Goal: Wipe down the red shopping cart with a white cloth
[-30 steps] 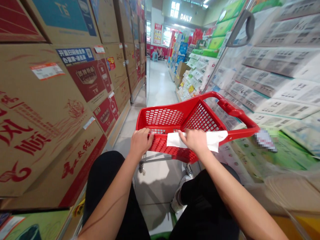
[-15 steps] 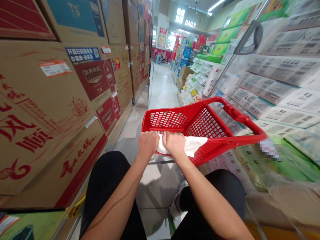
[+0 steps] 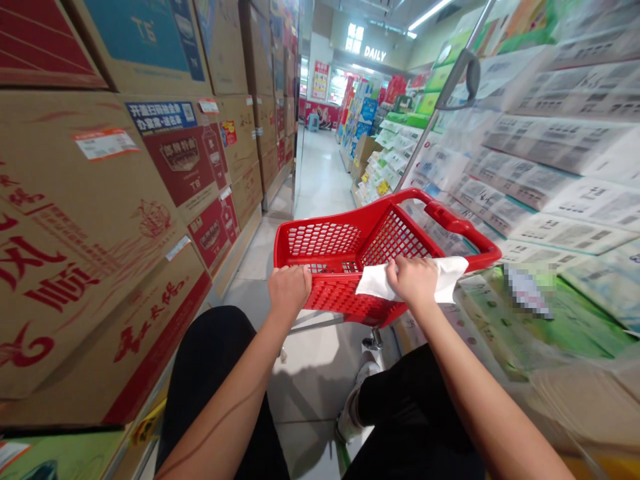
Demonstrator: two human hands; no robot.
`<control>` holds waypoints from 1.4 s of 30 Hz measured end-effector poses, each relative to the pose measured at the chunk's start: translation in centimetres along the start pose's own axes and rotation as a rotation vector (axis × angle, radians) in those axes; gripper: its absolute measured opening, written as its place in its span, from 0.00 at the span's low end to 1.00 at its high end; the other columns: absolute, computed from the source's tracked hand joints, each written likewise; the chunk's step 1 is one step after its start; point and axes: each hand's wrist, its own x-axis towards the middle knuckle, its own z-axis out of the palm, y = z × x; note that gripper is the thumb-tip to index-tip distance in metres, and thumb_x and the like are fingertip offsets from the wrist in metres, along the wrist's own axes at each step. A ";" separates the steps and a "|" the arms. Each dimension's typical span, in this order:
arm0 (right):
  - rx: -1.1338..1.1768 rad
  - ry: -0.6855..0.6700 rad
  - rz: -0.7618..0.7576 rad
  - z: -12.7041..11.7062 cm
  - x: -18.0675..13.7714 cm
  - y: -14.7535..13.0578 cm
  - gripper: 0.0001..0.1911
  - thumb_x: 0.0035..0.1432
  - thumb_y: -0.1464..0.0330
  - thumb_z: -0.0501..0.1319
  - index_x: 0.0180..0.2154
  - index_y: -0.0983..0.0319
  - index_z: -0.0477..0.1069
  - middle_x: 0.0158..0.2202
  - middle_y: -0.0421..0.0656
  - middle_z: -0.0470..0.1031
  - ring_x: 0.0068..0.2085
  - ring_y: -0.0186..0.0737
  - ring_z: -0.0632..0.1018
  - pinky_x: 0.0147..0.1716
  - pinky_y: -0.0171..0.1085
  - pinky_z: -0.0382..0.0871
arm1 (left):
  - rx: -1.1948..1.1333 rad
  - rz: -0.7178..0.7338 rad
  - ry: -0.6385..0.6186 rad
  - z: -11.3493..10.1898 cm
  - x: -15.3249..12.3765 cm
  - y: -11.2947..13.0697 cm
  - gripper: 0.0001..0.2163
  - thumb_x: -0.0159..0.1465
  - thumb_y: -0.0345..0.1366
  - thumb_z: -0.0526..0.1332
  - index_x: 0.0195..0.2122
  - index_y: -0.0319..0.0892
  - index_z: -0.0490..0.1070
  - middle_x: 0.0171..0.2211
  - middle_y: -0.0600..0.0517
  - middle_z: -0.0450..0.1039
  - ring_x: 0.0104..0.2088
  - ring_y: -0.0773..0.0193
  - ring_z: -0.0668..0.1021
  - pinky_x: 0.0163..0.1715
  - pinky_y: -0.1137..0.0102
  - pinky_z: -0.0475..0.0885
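The right hand has travelled: half a second ago it was right beside the left hand, and now the two are well apart along the near rim of the red shopping cart, with the white cloth carried along. The right fingers are curled together and clamped on the cloth, bearing it against the rim; their tips are hidden, so how much fabric is bunched beneath is hard to say. The left fingers lie together, bent over the rim at its near end corner, much where they were before.

With the cart's basket as the clock's centre, the right hand sits at four o'clock and the left at eight. The cloth spreads on both sides of the right hand. The cart's push handle is at three, a castor between five and six, and a shoe at six.

Farther out, stacked cartons fill nine o'clock, wrapped packs rise between two and three, a grey grip on a metal pole stands between one and two, and a lit "DAILY" sign shows at twelve.
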 end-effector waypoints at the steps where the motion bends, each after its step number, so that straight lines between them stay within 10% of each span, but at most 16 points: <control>1: 0.015 -0.001 0.007 0.1 0.0 -0.9 0.21 0.67 0.60 0.50 0.28 0.62 0.73 0.25 0.48 0.75 0.30 0.42 0.73 0.37 0.41 0.51 | -0.001 -0.005 0.000 0.0 -0.1 0.3 0.24 0.72 0.39 0.43 0.29 0.40 0.76 0.29 0.44 0.78 0.33 0.56 0.76 0.37 0.60 0.60; 10: 0.311 0.002 -0.137 0.7 -0.3 -15.8 0.17 0.69 0.62 0.49 0.32 0.60 0.71 0.31 0.46 0.78 0.34 0.42 0.73 0.38 0.42 0.50 | -0.033 -0.020 0.011 0.9 0.6 0.3 0.24 0.71 0.37 0.43 0.31 0.39 0.77 0.30 0.42 0.78 0.35 0.54 0.77 0.39 0.60 0.61; 22: -0.008 0.024 -0.051 1.2 0.8 2.4 0.18 0.66 0.61 0.51 0.30 0.63 0.72 0.30 0.48 0.77 0.35 0.45 0.72 0.40 0.42 0.50 | -0.049 -0.004 0.009 1.2 1.1 -0.6 0.23 0.72 0.38 0.43 0.30 0.40 0.76 0.29 0.44 0.78 0.33 0.56 0.77 0.39 0.60 0.61; 33: 0.322 -0.003 -0.128 1.0 -0.1 -16.2 0.19 0.70 0.64 0.48 0.31 0.61 0.72 0.32 0.47 0.77 0.35 0.42 0.71 0.39 0.41 0.50 | -0.087 -0.003 -0.002 1.3 0.9 0.7 0.22 0.72 0.37 0.44 0.29 0.39 0.75 0.29 0.44 0.77 0.33 0.55 0.76 0.38 0.60 0.59; 36: 0.298 -0.020 -0.232 0.9 0.1 -14.7 0.20 0.71 0.60 0.48 0.33 0.61 0.72 0.33 0.46 0.77 0.36 0.42 0.71 0.39 0.41 0.50 | -0.054 0.027 0.010 1.3 1.2 -0.5 0.22 0.72 0.37 0.43 0.31 0.39 0.75 0.30 0.44 0.78 0.34 0.55 0.76 0.38 0.60 0.60; 42: 0.078 -0.019 -0.140 1.0 0.8 -3.0 0.20 0.68 0.59 0.49 0.31 0.63 0.72 0.32 0.48 0.77 0.36 0.43 0.71 0.40 0.41 0.50 | -0.023 -0.001 0.012 1.0 1.3 -2.1 0.22 0.71 0.37 0.44 0.29 0.40 0.75 0.29 0.44 0.78 0.34 0.55 0.77 0.38 0.60 0.60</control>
